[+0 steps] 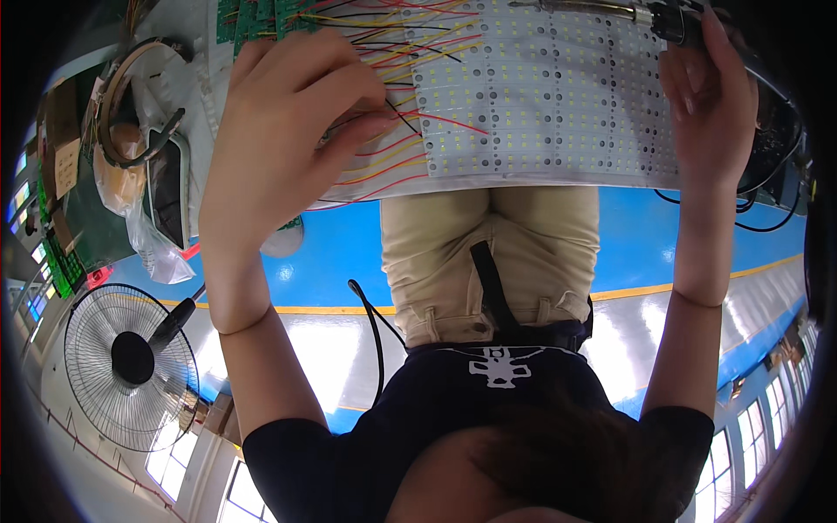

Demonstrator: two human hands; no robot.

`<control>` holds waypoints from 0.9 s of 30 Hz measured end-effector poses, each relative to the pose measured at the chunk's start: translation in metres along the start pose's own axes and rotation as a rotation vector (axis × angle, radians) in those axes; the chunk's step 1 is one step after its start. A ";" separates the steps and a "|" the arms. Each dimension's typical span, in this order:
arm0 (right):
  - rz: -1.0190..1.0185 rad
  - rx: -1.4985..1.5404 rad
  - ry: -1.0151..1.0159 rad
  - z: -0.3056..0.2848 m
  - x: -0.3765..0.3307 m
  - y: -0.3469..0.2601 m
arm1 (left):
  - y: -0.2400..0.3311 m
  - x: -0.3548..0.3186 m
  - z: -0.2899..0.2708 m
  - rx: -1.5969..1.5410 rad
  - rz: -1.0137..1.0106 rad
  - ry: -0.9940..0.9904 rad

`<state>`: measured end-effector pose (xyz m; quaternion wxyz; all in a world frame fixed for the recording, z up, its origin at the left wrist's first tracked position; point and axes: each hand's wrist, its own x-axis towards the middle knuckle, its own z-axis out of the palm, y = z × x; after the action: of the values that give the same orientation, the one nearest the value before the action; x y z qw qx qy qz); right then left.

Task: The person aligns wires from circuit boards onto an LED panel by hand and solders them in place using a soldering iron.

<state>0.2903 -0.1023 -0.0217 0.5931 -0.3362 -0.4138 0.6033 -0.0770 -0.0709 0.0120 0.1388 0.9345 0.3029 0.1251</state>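
My left hand (288, 131) is closed in a pinch at the left edge of the white LED boards (523, 113). A black wire and a red wire (449, 120) come out by its fingertips and lie across the boards' edge; the exact grip is partly hidden by the fingers. At the far right, my right hand (717, 105) holds a soldering iron (676, 22) by its black handle. The iron's metal shaft points left over the far edge of the boards. More red, yellow and black wires (392, 161) fan out along the boards' left side.
Green circuit boards (253, 22) lie at the far left of the table. A ring-shaped roll (113, 105), a clear plastic bag (144, 231) and a dark-faced device (167, 192) are left of my hand. Black cables (785, 213) hang at the right. A fan (131, 357) stands at the lower left.
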 end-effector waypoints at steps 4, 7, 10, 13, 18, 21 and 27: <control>-0.040 -0.130 0.230 0.013 -0.005 0.026 | 0.004 0.004 0.003 0.027 -0.026 -0.039; -0.074 -0.304 0.294 0.023 -0.007 0.025 | 0.001 0.004 0.001 -0.015 -0.029 -0.052; -0.114 -0.339 0.287 0.037 -0.009 0.027 | 0.001 0.006 -0.005 -0.078 -0.063 -0.083; -0.145 -0.347 0.253 0.046 -0.008 0.031 | 0.005 0.005 -0.002 -0.106 -0.141 -0.080; -0.052 -0.358 0.451 0.034 -0.010 0.035 | 0.015 0.016 0.008 -0.092 -0.148 0.006; -0.038 -0.373 0.445 0.034 -0.015 0.032 | 0.018 0.019 0.012 -0.068 -0.139 0.047; -0.049 -0.441 0.454 0.037 -0.016 0.034 | 0.015 0.020 0.019 -0.064 -0.114 0.060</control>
<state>0.2436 -0.1204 -0.0378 0.5975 -0.5725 -0.3998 0.3941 -0.0474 -0.0742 0.0025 0.1663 0.9066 0.3557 0.1548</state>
